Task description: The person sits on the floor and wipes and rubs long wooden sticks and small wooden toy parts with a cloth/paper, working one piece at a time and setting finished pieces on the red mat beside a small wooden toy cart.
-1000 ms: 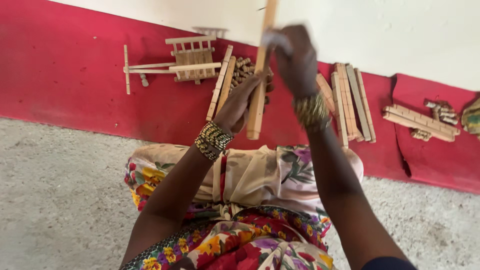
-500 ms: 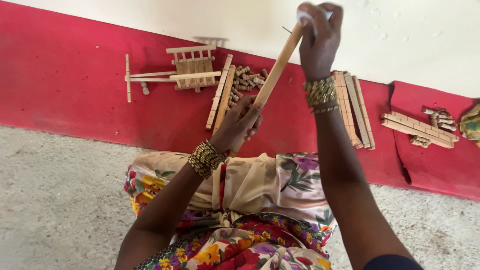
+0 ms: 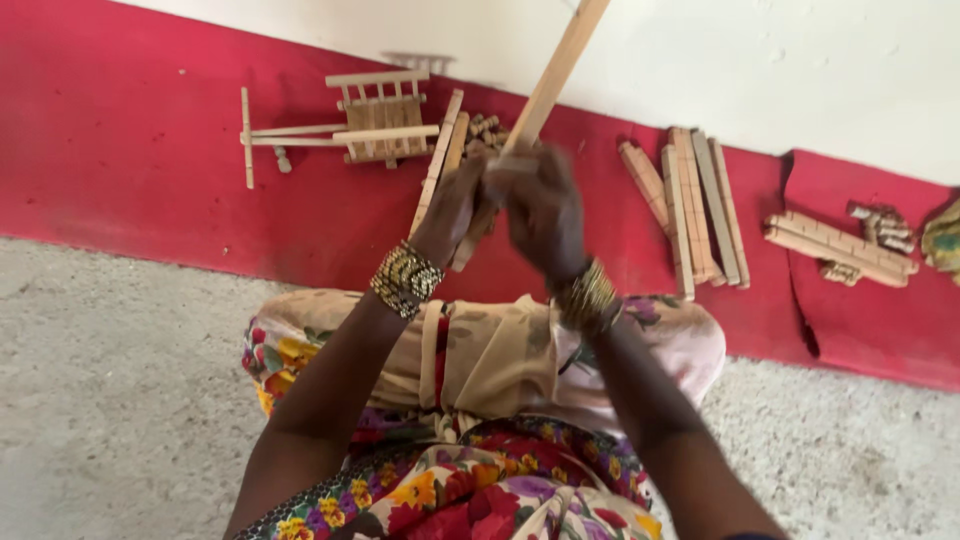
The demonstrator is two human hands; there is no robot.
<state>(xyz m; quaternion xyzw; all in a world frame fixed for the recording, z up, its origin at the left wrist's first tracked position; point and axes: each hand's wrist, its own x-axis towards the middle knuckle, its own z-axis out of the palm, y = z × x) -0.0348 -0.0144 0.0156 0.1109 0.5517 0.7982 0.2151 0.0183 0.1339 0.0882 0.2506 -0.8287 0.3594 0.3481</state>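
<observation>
Both my hands hold a long pale wooden stick (image 3: pixel 556 70) that rises up and to the right, out of the top of the view. My left hand (image 3: pixel 452 205) grips its lower end. My right hand (image 3: pixel 543 212) is closed around the stick just beside the left, and is blurred by motion. Each wrist wears a gold beaded bracelet. My lap, draped in tan and flowered cloth (image 3: pixel 490 360), lies below the hands.
A red mat (image 3: pixel 130 140) runs along the white wall. On it lie a small wooden cart frame (image 3: pixel 370 118), a few sticks and short pegs (image 3: pixel 455 140) behind my hands, a bundle of flat sticks (image 3: pixel 695 205), and more wood pieces (image 3: pixel 840 245) at right. Grey gravelly floor (image 3: pixel 110 400) surrounds me.
My right hand has slid down the stick from its upper end to meet the left hand near the bottom. The stick stays tilted to the right.
</observation>
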